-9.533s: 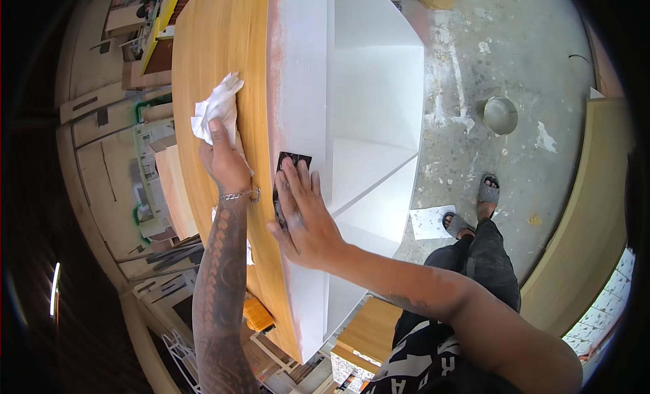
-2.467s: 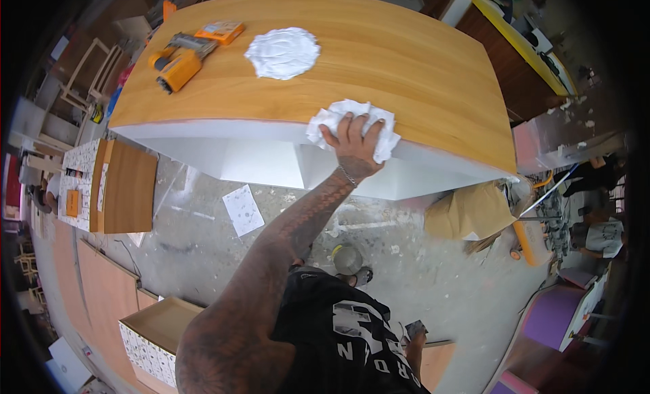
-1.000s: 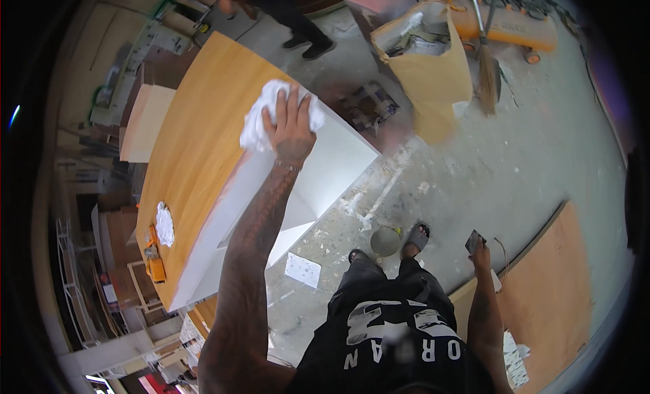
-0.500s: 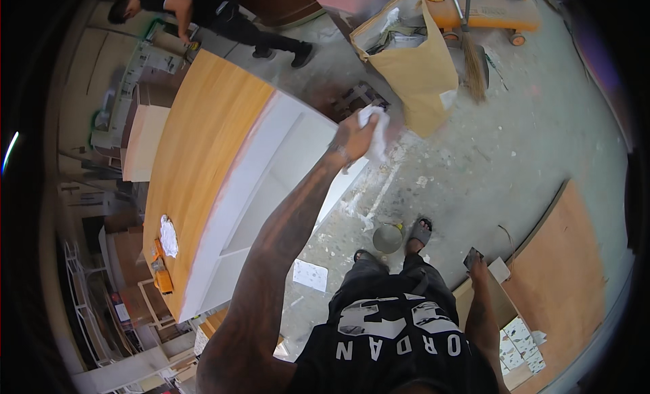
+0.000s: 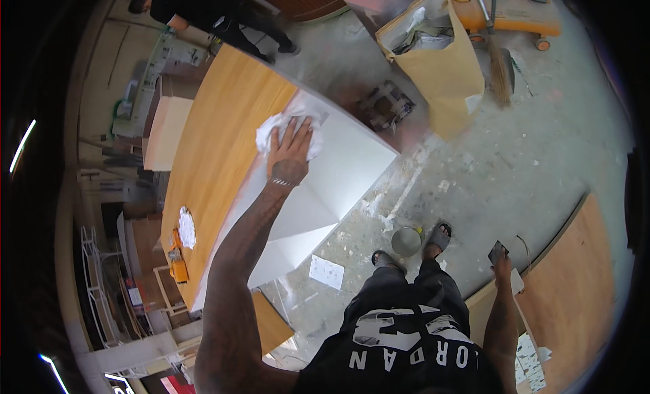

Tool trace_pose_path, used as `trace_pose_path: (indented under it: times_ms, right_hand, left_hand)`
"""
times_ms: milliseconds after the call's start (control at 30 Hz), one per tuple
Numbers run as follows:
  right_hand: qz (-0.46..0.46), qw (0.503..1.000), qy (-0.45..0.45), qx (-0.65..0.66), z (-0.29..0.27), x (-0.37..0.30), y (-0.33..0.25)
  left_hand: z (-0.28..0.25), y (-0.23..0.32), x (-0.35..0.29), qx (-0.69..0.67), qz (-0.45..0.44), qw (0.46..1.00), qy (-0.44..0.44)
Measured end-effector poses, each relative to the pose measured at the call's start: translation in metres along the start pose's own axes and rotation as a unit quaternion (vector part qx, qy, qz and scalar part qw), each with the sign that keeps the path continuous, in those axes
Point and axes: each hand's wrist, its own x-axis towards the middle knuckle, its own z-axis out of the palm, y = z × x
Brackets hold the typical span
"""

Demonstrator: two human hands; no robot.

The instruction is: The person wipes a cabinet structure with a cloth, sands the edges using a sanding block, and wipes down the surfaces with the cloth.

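My left hand [image 5: 290, 153] lies with its fingers stretched over a crumpled white rag [image 5: 266, 133], holding it against the cabinet. The rag covers the border between the yellow-brown wooden panel [image 5: 227, 116] and the white, open-fronted cabinet body [image 5: 352, 133]. Low at the right, my right hand [image 5: 502, 265] is closed on a small dark flat block [image 5: 497, 250]; its exact kind cannot be made out. Toward the near end of the wooden panel lie an orange tool [image 5: 177, 266] and a second crumpled white cloth [image 5: 187, 228].
A bucket [image 5: 406, 242] stands by my feet. Beyond the cabinet are a large brown paper sack [image 5: 437, 72], a broom [image 5: 500, 75] and an orange wheeled machine [image 5: 511, 18]. A curved wooden board [image 5: 569, 279] is at the right. Another person [image 5: 210, 14] stands far left.
My left hand has gone from the air beside the cabinet's far corner leftward onto the panel's edge, and the bunched rag is now spread under it. The view has shifted; the other person has moved.
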Motion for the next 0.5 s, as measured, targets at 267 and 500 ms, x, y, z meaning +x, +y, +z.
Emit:
trace_pose_path:
  times_ms: [267, 500]
  right_hand:
    - [0.004, 0.995, -0.019, -0.099, -0.013, 0.022, 0.009]
    - [-0.071, 0.992, 0.036, -0.098, 0.016, 0.027, 0.021]
  left_hand:
    - [0.007, -0.082, -0.245, 0.046, -0.093, 0.993, -0.056]
    - [-0.013, -0.097, -0.146, -0.030, 0.060, 0.998, 0.000]
